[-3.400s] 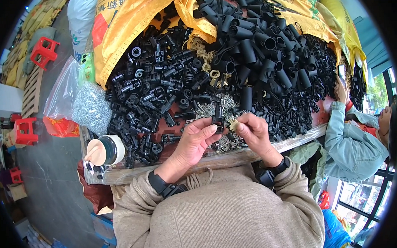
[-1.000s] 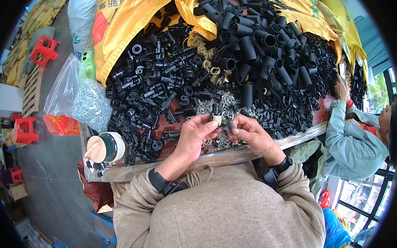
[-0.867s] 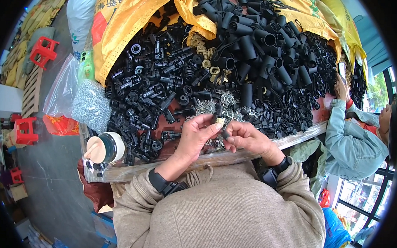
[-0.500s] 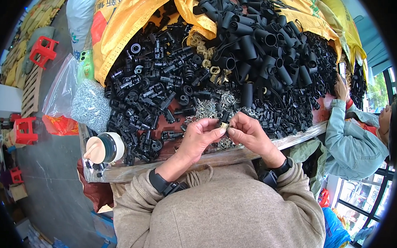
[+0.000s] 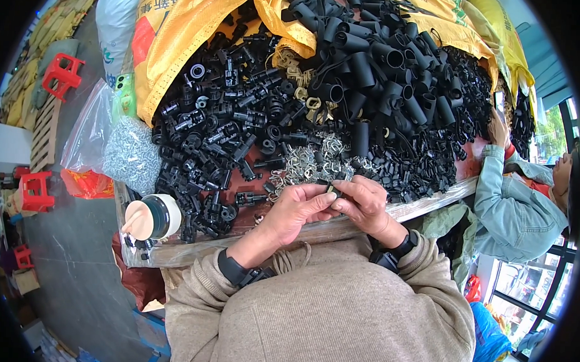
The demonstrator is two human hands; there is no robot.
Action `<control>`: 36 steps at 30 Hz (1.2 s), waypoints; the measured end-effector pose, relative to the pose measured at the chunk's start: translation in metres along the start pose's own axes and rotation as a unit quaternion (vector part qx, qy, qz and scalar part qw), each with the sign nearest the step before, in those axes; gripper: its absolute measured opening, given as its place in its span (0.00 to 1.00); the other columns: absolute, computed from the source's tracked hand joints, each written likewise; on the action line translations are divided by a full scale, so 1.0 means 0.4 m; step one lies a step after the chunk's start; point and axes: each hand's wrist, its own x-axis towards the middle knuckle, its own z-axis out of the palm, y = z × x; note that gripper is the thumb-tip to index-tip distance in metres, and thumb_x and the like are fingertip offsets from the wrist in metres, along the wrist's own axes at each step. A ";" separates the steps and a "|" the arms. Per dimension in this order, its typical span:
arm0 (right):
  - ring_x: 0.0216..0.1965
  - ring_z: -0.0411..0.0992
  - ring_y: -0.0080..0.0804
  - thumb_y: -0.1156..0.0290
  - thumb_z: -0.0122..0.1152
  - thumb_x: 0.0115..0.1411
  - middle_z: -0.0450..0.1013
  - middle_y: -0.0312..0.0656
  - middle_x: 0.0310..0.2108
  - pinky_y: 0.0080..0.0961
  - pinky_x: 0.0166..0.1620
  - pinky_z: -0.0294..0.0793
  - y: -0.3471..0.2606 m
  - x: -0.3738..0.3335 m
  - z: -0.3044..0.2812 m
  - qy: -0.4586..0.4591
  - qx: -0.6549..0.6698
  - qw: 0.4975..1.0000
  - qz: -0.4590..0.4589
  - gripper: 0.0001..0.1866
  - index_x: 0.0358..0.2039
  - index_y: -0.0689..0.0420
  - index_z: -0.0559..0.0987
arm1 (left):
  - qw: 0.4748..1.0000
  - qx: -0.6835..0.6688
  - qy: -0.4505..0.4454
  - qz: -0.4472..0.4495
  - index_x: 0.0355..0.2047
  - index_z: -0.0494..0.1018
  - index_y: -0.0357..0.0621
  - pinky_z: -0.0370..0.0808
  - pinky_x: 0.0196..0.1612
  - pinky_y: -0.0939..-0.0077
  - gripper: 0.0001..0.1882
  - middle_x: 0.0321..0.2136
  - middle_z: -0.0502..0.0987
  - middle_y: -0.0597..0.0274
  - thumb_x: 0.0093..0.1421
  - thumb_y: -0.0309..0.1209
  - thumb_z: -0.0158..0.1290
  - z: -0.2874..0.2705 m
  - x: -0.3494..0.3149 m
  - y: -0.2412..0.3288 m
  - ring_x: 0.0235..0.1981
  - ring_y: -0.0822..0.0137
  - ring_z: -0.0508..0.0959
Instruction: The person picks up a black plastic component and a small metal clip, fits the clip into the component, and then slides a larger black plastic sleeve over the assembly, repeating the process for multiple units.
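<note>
Left hand point(image 5: 296, 210) and right hand point(image 5: 364, 203) meeting fingertip to fingertip just above the near table edge point(image 5: 430, 202), both pinched shut on one small black part point(image 5: 332, 191) held between them. Thumbs and forefingers closed around it, other fingers curled; exact shape of the part hidden by the fingers. Black watch bands on both wrists, beige sweater sleeves below.

Just beyond the hands, a scatter of small metal clips point(image 5: 316, 166). Left of that, a heap of black connectors point(image 5: 215, 130); behind and to the right, a pile of black tubes point(image 5: 383, 63). Yellow sacks point(image 5: 180, 30) folded back along the far side. At the table's left end, a clear bag of metal bits point(image 5: 128, 153) and a tape roll point(image 5: 151, 217). At far right, another person's blue sleeve point(image 5: 509, 201) reaching onto the table.
</note>
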 end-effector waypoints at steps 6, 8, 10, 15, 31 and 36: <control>0.16 0.63 0.31 0.72 0.61 0.45 0.65 0.39 0.16 0.22 0.19 0.62 0.012 -0.009 -0.003 0.017 -0.025 1.000 0.002 0.12 0.31 0.61 0.74 | 1.000 -0.008 -0.005 0.001 0.34 0.70 0.36 0.73 0.28 0.86 0.10 0.28 0.74 0.63 0.57 0.31 0.46 0.003 0.005 0.003 0.26 0.74 0.75; 0.16 0.63 0.31 0.72 0.61 0.45 0.66 0.40 0.17 0.22 0.19 0.62 0.022 -0.004 -0.010 0.026 -0.029 0.999 0.015 0.12 0.31 0.61 0.74 | 1.000 0.009 -0.009 0.012 0.34 0.70 0.37 0.72 0.27 0.87 0.11 0.26 0.74 0.64 0.57 0.33 0.46 -0.006 0.006 0.001 0.24 0.75 0.74; 0.22 0.66 0.34 0.70 0.57 0.46 0.66 0.43 0.24 0.25 0.25 0.65 0.051 0.026 -0.026 0.114 -0.132 0.981 0.087 0.16 0.37 0.61 0.71 | 0.998 0.042 -0.019 0.035 0.34 0.70 0.37 0.71 0.25 0.88 0.13 0.24 0.73 0.67 0.57 0.35 0.46 -0.016 0.005 -0.002 0.22 0.78 0.73; 0.30 0.66 0.40 0.71 0.57 0.45 0.66 0.45 0.31 0.29 0.33 0.66 0.128 0.044 -0.044 0.015 -0.345 0.934 0.089 0.23 0.43 0.60 0.66 | 0.998 0.041 -0.007 0.052 0.34 0.70 0.37 0.70 0.22 0.89 0.13 0.22 0.72 0.68 0.56 0.36 0.47 -0.023 0.005 -0.001 0.19 0.80 0.71; 0.36 0.65 0.41 0.73 0.58 0.44 0.65 0.46 0.32 0.31 0.39 0.64 0.090 0.045 -0.133 -0.020 -0.171 0.952 0.253 0.23 0.43 0.61 0.67 | 0.998 0.010 0.002 0.055 0.40 0.65 0.37 0.72 0.25 0.84 0.15 0.26 0.74 0.61 0.54 0.30 0.51 -0.018 0.007 -0.008 0.22 0.75 0.73; 0.36 0.64 0.42 0.71 0.59 0.44 0.65 0.46 0.32 0.32 0.39 0.64 0.115 0.018 -0.076 -0.053 -0.285 0.947 0.140 0.24 0.43 0.60 0.66 | 0.999 0.018 0.008 0.047 0.41 0.65 0.36 0.72 0.26 0.84 0.16 0.27 0.74 0.58 0.53 0.29 0.51 -0.015 0.009 -0.006 0.24 0.74 0.74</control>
